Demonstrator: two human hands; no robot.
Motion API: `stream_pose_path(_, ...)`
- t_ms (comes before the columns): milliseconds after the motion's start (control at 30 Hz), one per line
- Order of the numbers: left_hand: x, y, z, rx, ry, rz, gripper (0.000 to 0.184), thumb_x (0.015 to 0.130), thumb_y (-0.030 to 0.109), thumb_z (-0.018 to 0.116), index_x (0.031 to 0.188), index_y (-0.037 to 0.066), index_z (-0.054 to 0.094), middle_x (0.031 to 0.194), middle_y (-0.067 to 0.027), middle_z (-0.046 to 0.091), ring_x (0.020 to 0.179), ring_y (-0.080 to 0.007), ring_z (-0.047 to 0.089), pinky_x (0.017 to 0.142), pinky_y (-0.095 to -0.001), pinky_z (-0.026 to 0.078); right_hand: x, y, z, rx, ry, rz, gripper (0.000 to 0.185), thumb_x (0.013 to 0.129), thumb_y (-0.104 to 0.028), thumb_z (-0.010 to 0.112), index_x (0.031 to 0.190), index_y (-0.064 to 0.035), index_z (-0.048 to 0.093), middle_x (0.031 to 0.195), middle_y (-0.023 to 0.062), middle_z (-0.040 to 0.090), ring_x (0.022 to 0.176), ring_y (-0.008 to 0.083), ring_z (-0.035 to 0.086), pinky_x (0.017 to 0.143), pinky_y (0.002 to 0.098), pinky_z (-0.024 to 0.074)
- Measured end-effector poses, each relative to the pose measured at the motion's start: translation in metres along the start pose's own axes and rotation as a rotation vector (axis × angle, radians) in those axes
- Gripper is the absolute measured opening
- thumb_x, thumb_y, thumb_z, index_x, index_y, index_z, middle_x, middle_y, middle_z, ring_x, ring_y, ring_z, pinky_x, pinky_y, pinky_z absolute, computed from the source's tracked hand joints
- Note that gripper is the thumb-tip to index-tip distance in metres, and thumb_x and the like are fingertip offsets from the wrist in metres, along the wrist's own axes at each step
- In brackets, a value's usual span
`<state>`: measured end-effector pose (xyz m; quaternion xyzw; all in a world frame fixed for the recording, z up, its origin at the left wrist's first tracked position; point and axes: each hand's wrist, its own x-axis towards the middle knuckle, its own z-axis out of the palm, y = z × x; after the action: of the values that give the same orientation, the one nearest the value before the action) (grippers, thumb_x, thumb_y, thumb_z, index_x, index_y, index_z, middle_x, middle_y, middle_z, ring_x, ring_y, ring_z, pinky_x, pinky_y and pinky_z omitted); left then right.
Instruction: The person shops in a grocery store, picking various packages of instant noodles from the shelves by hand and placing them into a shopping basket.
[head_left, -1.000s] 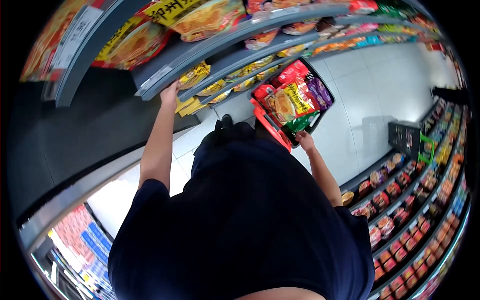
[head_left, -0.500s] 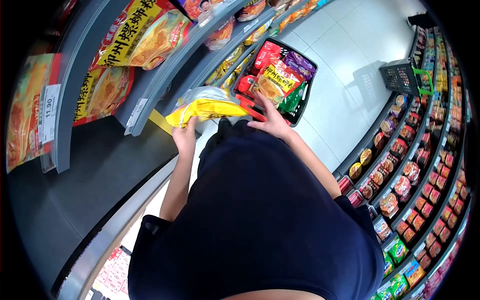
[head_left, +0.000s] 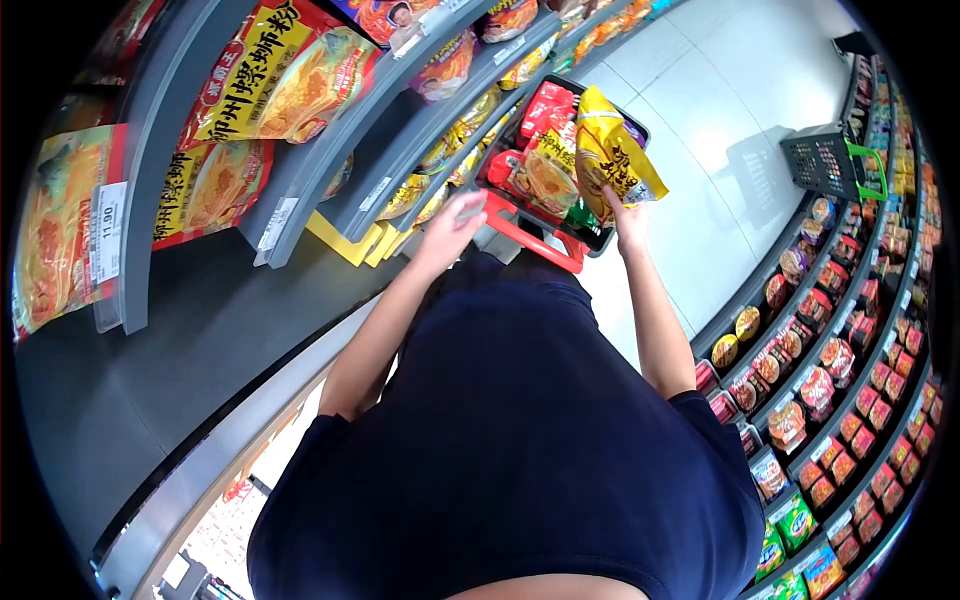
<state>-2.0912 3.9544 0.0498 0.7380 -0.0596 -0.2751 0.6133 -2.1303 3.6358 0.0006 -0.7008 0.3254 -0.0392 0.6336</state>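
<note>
My right hand [head_left: 628,222] grips the lower edge of a yellow noodle packet [head_left: 612,145], which stands tilted over the right side of a black shopping basket [head_left: 600,240]. My left hand [head_left: 455,232] is empty, fingers apart, just left of the basket's red handle [head_left: 540,246]. In the basket lie a red-and-yellow noodle bag [head_left: 548,178], red packets [head_left: 545,108] and a green packet [head_left: 580,216]. The yellow packet covers part of these contents, and only a sliver of a purple packet shows behind it.
Shelves on the left carry large noodle bags [head_left: 290,80] and a price tag [head_left: 109,228]. Along the right, curved shelves hold cup noodles [head_left: 787,425] and small packets. A second basket with a green handle [head_left: 825,162] stands by the right shelf. Yellow strips [head_left: 345,240] edge the lower left shelf.
The yellow packet has passed from my left hand to my right and moved rightward over the basket. My left hand has let go and shifted right, towards the handle.
</note>
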Motion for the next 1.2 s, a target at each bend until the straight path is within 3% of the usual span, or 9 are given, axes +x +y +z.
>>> stream_pose_path(167, -0.036, -0.039, -0.022, -0.036, 0.069, -0.190, 0.030, 0.096, 0.015, 0.053, 0.124, 0.003, 0.052, 0.122, -0.0068, 0.058, 0.116, -0.0152, 0.053, 0.098, -0.0284, 0.041, 0.043, 0.053, 0.026, 0.443, -0.115, 0.283, 0.057, 0.087, -0.029, 0.068, 0.132, -0.0031, 0.043, 0.125, 0.0106, 0.055, 0.108, 0.0233, 0.056, 0.086, 0.0402, 0.0491)
stream_pose_path(367, -0.060, -0.093, -0.051, 0.135, 0.229, -0.217, 0.029, 0.094, 0.019, 0.056, 0.117, 0.003, 0.057, 0.114, -0.0080, 0.062, 0.107, -0.0174, 0.059, 0.092, -0.0296, 0.045, 0.084, 0.186, 0.052, 0.008, -0.074, 0.669, 0.053, 0.082, -0.026, 0.068, 0.127, -0.0084, 0.046, 0.119, 0.0099, 0.054, 0.108, 0.0256, 0.052, 0.083, 0.0501, 0.0478)
stream_pose_path(467, -0.084, -0.154, -0.072, 0.276, 0.315, -0.258, 0.027, 0.093, 0.022, 0.056, 0.112, 0.003, 0.060, 0.107, -0.0119, 0.065, 0.098, -0.0212, 0.064, 0.088, -0.0313, 0.048, 0.082, 0.218, 0.046, -0.176, -0.293, 0.388, 0.024, 0.080, -0.023, 0.064, 0.096, -0.0060, 0.060, 0.084, 0.0062, 0.062, 0.080, 0.0234, 0.063, 0.067, 0.0393, 0.0514)
stream_pose_path(500, -0.100, -0.205, -0.084, 0.326, 0.329, -0.295, 0.028, 0.094, 0.026, 0.055, 0.111, 0.004, 0.060, 0.108, -0.0136, 0.064, 0.100, -0.0246, 0.063, 0.088, -0.0325, 0.048, 0.094, 0.279, 0.043, -0.596, -0.360, -0.313, 0.027, 0.082, -0.029, 0.063, 0.092, -0.0044, 0.063, 0.075, 0.0087, 0.062, 0.073, 0.0242, 0.063, 0.064, 0.0367, 0.0508)
stream_pose_path(567, -0.136, -0.263, -0.093, 0.462, 0.295, -0.482, 0.041, 0.094, 0.039, 0.045, 0.114, 0.007, 0.061, 0.111, -0.0165, 0.062, 0.105, -0.0306, 0.058, 0.092, -0.0396, 0.044, 0.055, 0.188, 0.044, -0.467, -0.462, 0.185, 0.038, 0.083, -0.034, 0.064, 0.103, -0.0016, 0.065, 0.085, 0.0174, 0.068, 0.077, 0.0275, 0.066, 0.070, 0.0378, 0.0513)
stream_pose_path(633, -0.167, -0.264, -0.092, 0.589, 0.136, -0.796, 0.037, 0.091, 0.031, 0.039, 0.093, 0.004, 0.064, 0.097, -0.0185, 0.064, 0.097, -0.0348, 0.059, 0.086, -0.0456, 0.045, 0.045, 0.186, 0.041, -0.553, -0.542, 0.113, 0.039, 0.086, -0.032, 0.063, 0.104, 0.0021, 0.065, 0.088, 0.0121, 0.069, 0.078, 0.0198, 0.064, 0.071, 0.0335, 0.0511)
stream_pose_path(767, -0.223, -0.328, -0.104, 0.593, -0.054, -0.664, 0.022, 0.079, 0.022, 0.049, 0.081, 0.006, 0.063, 0.077, -0.0133, 0.062, 0.068, -0.0251, 0.060, 0.062, -0.0415, 0.050, 0.055, 0.132, 0.054, -0.114, -0.449, 0.420, 0.024, 0.089, -0.019, 0.058, 0.101, 0.0002, 0.066, 0.101, 0.0079, 0.067, 0.088, 0.0176, 0.064, 0.074, 0.0306, 0.0509)
stream_pose_path(1000, -0.163, -0.300, -0.099, 0.230, 0.123, -0.428, 0.022, 0.081, 0.026, 0.052, 0.070, 0.008, 0.060, 0.066, -0.0024, 0.055, 0.063, -0.0136, 0.054, 0.048, -0.0304, 0.041, 0.118, -0.217, 0.120, 0.300, -0.387, -0.400, 0.020, 0.093, -0.012, 0.054, 0.109, -0.0012, 0.059, 0.098, 0.0045, 0.065, 0.088, 0.0120, 0.060, 0.076, 0.0252, 0.0481)
stream_pose_path(1200, -0.078, -0.230, -0.096, 0.073, 0.378, -0.383, 0.036, 0.091, 0.032, 0.055, 0.112, 0.003, 0.061, 0.091, -0.0067, 0.067, 0.083, -0.0171, 0.064, 0.074, -0.0309, 0.049, 0.080, -0.499, 0.156, 0.327, -0.267, -1.189, 0.033, 0.091, -0.012, 0.061, 0.119, 0.0026, 0.053, 0.113, 0.0125, 0.062, 0.105, 0.0188, 0.060, 0.092, 0.0298, 0.0472)
